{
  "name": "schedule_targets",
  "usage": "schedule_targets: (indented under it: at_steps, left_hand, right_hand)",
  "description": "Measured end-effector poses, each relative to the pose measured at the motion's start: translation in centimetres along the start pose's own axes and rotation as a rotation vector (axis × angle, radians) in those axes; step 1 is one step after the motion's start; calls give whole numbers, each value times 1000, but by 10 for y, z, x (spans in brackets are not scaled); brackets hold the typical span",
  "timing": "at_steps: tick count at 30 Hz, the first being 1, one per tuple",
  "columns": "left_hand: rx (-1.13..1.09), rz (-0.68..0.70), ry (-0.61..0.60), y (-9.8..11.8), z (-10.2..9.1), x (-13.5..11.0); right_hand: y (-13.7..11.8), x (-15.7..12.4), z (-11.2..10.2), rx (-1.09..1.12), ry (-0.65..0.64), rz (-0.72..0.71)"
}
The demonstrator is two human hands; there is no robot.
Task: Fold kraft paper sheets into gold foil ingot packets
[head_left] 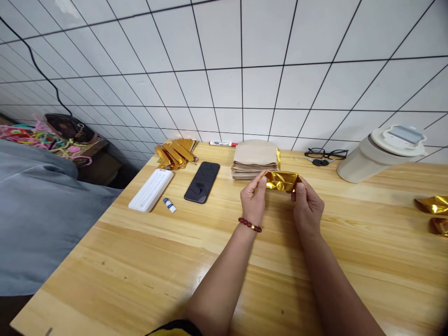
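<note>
Status: one foil piece [281, 181] in work, partway by my read. The body is shaped into a long bar; the ends are where the hands are, so can't confirm they're done.

Output side: two gold pieces [434, 204] at the right edge of the worktop [140, 261], both cut off by the frame. Similar foil, possibly finished ones; total count unknown.

Input side: a thick stack [255, 156] of brown sheets by the wall, gold showing at its right edge. If that's stock, plenty left. A loose heap of gold strips [177, 153] sits far left, by the wall; no hand on it.

Hands: left hand [255, 196] pinches the left end, thumb on the near face. Right hand [308, 205] does the same at the right end. Most fingers are hidden behind, so can't tell how they're set.

Foil piece: held level between the hands, just in front of the stack. Shiny gold, creased and wrinkled, bright highlights along the face, darker fold at the right end. Can't tell if it clears the worktop.
</note>
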State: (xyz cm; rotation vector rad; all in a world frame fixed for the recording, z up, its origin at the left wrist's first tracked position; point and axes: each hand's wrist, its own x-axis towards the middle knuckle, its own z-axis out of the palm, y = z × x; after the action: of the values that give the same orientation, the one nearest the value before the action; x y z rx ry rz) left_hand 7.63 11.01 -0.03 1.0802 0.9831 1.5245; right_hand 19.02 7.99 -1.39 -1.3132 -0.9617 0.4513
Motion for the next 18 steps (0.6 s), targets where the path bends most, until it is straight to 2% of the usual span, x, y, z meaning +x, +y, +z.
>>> schedule_targets:
  at_steps: [6,13,18]
  left_hand:
    - [9,26,-26,-2,-2,-1]
    - [120,233,-32,1,-3,-4]
    - [195,352,-167,3,-2,-5]
  right_hand:
    - [-2,1,-1,-16,4,18]
    - [2,6,0,99,115,142]
    - [3,9,-1,134,143,228]
